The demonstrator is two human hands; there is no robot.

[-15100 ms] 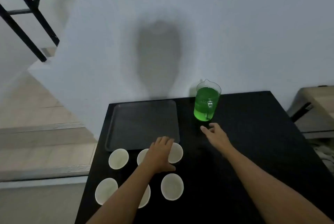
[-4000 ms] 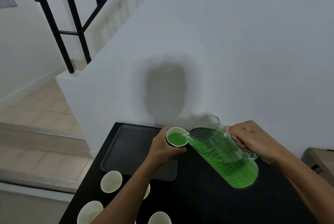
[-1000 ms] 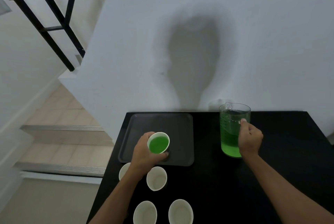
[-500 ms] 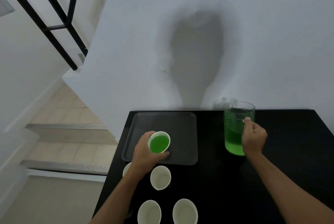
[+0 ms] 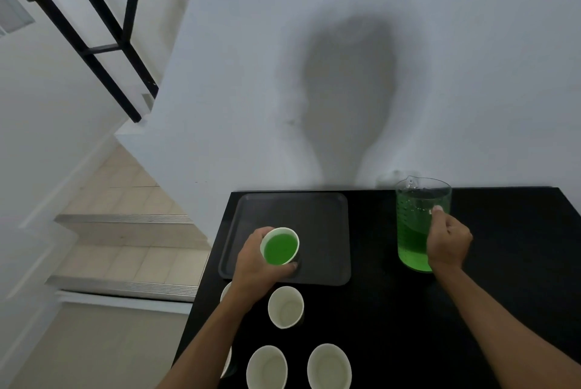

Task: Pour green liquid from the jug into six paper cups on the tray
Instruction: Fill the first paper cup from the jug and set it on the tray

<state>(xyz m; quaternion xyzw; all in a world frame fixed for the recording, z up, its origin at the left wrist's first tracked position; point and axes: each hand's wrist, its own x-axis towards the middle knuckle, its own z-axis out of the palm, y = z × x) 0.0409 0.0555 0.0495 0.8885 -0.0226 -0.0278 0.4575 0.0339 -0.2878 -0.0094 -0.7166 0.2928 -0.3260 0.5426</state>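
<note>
My left hand (image 5: 253,266) grips a white paper cup (image 5: 279,246) full of green liquid, at the near left part of the dark grey tray (image 5: 317,215); I cannot tell whether the cup's base touches the tray. A clear jug (image 5: 415,225) of green liquid stands upright on the black table, right of the tray. My right hand (image 5: 448,241) is closed on its handle side. Several empty white paper cups (image 5: 285,307) (image 5: 266,366) (image 5: 328,365) stand on the table in front of the tray, two partly hidden by my left arm.
The black table (image 5: 408,325) stands against a pale wall. Its left edge drops to tiled steps (image 5: 125,250) with metal nosings. A black stair railing (image 5: 103,33) runs at the upper left.
The view has drifted slightly, so the table sits further right in frame. Both hands keep their holds; the filled cup and the upright jug stay where they were relative to the tray.
</note>
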